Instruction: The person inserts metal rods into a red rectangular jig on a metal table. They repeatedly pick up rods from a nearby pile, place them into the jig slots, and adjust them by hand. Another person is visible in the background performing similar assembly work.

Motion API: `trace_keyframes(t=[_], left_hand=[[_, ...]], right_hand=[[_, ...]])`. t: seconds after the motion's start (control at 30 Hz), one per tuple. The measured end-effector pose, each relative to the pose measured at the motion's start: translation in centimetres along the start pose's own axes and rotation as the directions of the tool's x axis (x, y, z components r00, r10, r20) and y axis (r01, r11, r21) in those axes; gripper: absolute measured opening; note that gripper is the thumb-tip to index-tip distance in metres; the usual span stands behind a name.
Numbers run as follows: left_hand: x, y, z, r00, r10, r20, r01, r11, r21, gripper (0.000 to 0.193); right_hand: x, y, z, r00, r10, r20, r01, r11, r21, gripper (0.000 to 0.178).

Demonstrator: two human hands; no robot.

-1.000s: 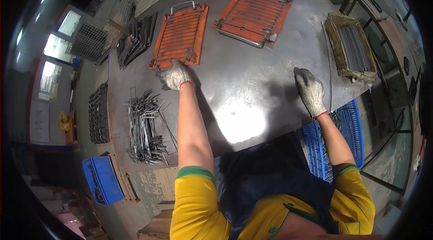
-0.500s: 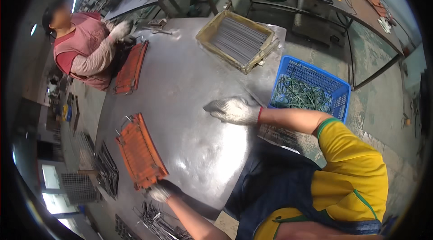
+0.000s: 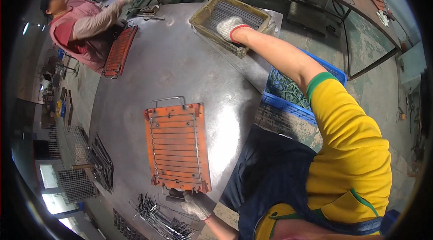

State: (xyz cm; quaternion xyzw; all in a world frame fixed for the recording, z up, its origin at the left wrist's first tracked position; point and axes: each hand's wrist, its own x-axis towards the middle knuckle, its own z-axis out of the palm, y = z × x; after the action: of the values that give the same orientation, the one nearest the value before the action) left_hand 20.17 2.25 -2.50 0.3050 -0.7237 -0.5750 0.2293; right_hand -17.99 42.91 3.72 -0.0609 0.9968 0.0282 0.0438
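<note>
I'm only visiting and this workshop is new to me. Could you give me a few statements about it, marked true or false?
1. The person's right hand is at the box of metal rods. True.

2. The person's left hand is bare. False: it is gloved, at the lower end of the nearer orange board.

3. That board lies inside the blue basket. False: it is on the metal table.

4. Green strands lie in the basket. True.

5. The co-worker wears yellow. False: the clothing is pink and red.
</note>
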Motion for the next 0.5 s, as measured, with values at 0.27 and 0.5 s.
trace_keyframes(t=[0.27,0.5], left_hand=[[-1.5,4.2,1.1,0.998,-0.067,0.0,0.067,0.997,0.034,0.062],[0.3,5.6,0.9,0.982,-0.19,0.001,0.189,0.978,-0.086,0.066]], right_hand=[[1.7,0.0,0.6,0.973,0.191,-0.133,-0.174,0.976,0.13,0.025],[2.2,6.7,2.9,1.0,0.0,0.017,-0.013,0.636,0.771,0.019]])
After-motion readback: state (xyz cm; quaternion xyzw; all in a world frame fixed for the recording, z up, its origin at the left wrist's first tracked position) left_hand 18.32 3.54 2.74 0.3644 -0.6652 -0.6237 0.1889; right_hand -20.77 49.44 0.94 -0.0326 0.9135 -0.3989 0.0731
